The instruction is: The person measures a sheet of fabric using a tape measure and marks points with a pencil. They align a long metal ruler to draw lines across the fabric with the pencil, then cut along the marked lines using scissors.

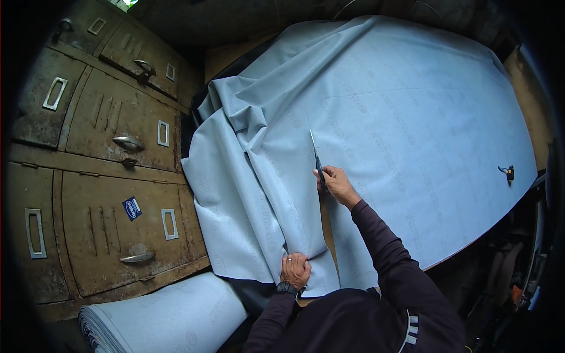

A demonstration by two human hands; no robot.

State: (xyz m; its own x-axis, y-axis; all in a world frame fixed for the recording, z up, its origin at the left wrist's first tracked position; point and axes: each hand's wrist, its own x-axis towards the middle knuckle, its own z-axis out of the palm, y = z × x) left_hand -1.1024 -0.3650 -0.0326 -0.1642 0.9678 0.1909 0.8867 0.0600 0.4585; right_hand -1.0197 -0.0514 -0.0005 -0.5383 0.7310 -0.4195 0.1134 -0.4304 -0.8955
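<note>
A large pale blue-grey sheet (412, 129), printed with faint marks, spreads over the table. My right hand (336, 183) is closed around a pair of scissors (316, 156), whose blades point away from me into the sheet. From the scissors back toward me runs a cut, and brown table surface (327, 229) shows in the gap. Left of this cut, the sheet lies bunched in folds. My left hand (295, 270), with a ring and a dark wristwatch, grips the near edge of that folded part.
Rusty metal lockers (118, 141) with handles stand along the left side. Below them lies a thick roll of similar sheet material (170, 317). A small black-and-yellow tool (508, 173) rests on the sheet at the right. Dark clutter fills the lower right.
</note>
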